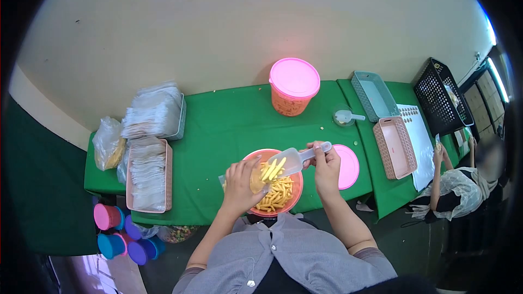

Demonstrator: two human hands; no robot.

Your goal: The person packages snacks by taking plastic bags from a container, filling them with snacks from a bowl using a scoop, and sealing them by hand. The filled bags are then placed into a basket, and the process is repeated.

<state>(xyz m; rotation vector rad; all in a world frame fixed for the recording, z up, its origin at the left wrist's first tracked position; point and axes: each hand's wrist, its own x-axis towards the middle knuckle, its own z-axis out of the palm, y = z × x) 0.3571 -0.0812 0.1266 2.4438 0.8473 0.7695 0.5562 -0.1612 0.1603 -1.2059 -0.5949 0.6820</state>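
Observation:
My right hand [325, 170] is closed round the handle of a translucent plastic scoop [293, 161], which tilts down toward the left. Several yellow snack sticks [272, 169] lie at the scoop's front end. My left hand [239, 186] grips a clear plastic bag [256, 180], its mouth right at the scoop's tip; my fingers hide much of the bag. Below both hands stands an orange tub [297, 191] with many more yellow sticks [277, 195] in it. A round pink lid [347, 167] lies flat on the green cloth, beside my right forearm.
A pink-lidded tub [294, 79] stands near the wall. Baskets of stacked bags [148, 177] are at left. A small bowl with a scoop [344, 117], a blue basket [375, 97], a pink basket [395, 149] and a black crate [442, 98] stand right, near another person [460, 188].

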